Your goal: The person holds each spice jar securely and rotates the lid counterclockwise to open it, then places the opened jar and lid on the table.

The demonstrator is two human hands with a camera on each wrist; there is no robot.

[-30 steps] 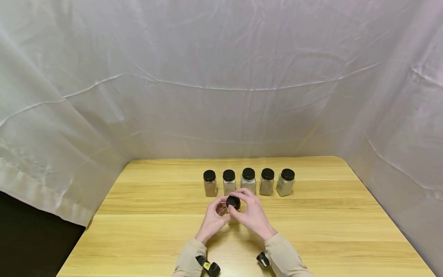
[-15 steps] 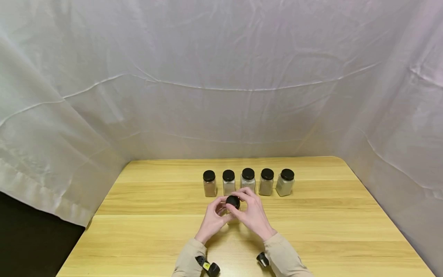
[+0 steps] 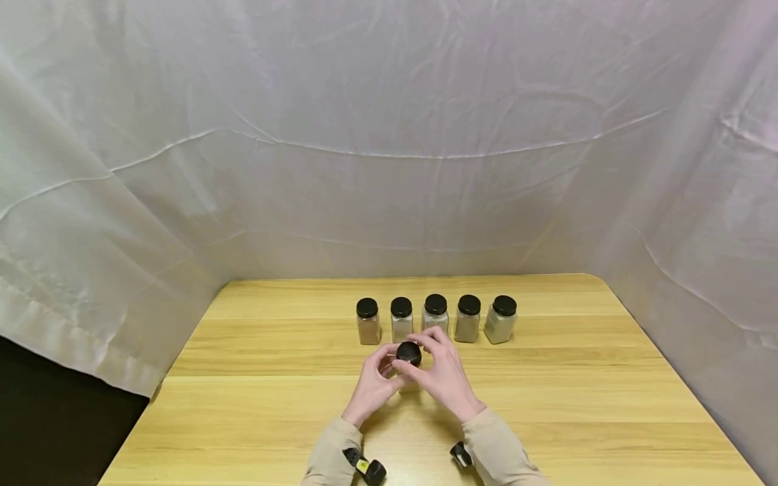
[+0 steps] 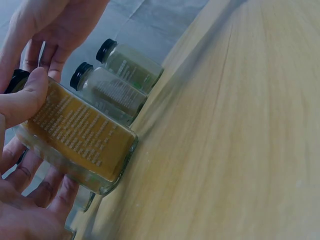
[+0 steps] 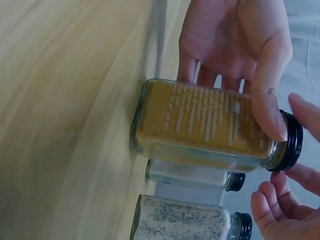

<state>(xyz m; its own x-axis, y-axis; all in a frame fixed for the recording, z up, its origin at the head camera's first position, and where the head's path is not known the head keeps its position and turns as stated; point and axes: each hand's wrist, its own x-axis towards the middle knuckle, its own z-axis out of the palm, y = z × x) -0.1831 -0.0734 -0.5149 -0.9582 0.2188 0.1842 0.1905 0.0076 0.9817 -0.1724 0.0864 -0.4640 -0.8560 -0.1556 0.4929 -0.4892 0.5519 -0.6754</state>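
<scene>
A square glass spice jar (image 5: 205, 122) with yellow-brown powder, printed text and a black screw lid (image 3: 408, 353) stands upright on the table between both hands. My left hand (image 3: 372, 389) grips its body, the thumb (image 4: 32, 95) pressed near the neck and the fingers behind. My right hand (image 3: 442, 374) holds the lid between thumb and fingertips, as the right wrist view shows at the jar's black rim. The lid sits on the jar's neck. In the head view the hands hide much of the jar's body.
Behind the hands stands a row of several similar black-lidded jars, from a brownish one (image 3: 368, 327) at left to a greyish one (image 3: 501, 324) at right. The wooden table (image 3: 577, 391) ends at a pale cloth backdrop (image 3: 389, 169). Both wrists wear black camera mounts (image 3: 372, 471).
My right thumb has slid left along the near side of the lid. The left hand and the jar stay almost in place, and the back row is unchanged.
</scene>
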